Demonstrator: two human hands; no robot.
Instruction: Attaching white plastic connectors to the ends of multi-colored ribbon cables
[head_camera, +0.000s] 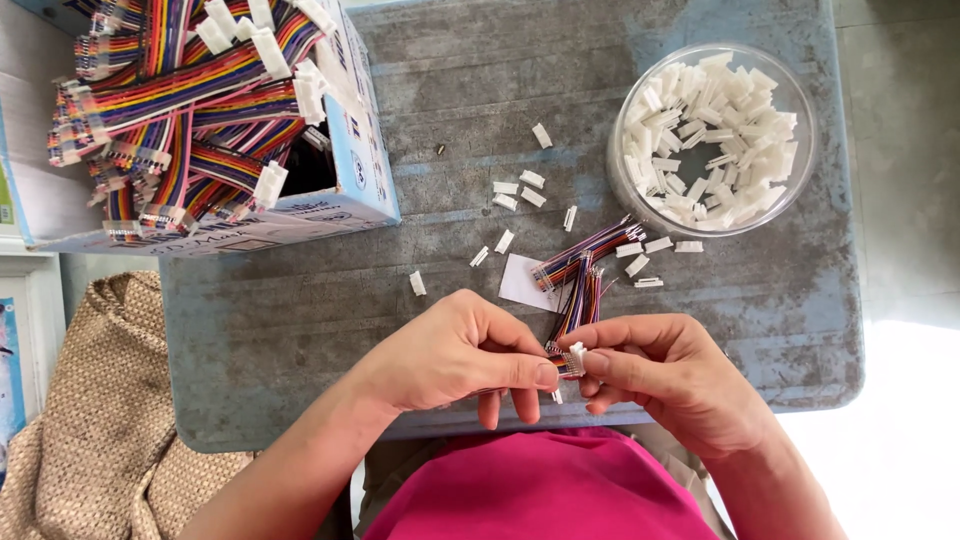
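While the left hand (470, 350) pinches the end of a rainbow-coloured ribbon cable (578, 300) between thumb and forefinger, the right hand (660, 370) pinches a small white plastic connector housing (577, 357) against that same end, just above the near edge of the worn blue-grey counter (300, 330); the fitting step seems to be in hand, and seating it likely calls for a straight, aligned push. A pale blue cardboard box (360, 170) of finished cables stands far left, a clear round tub (625, 190) of white housings far right, and a blank white paper slip (520, 283) lies between.
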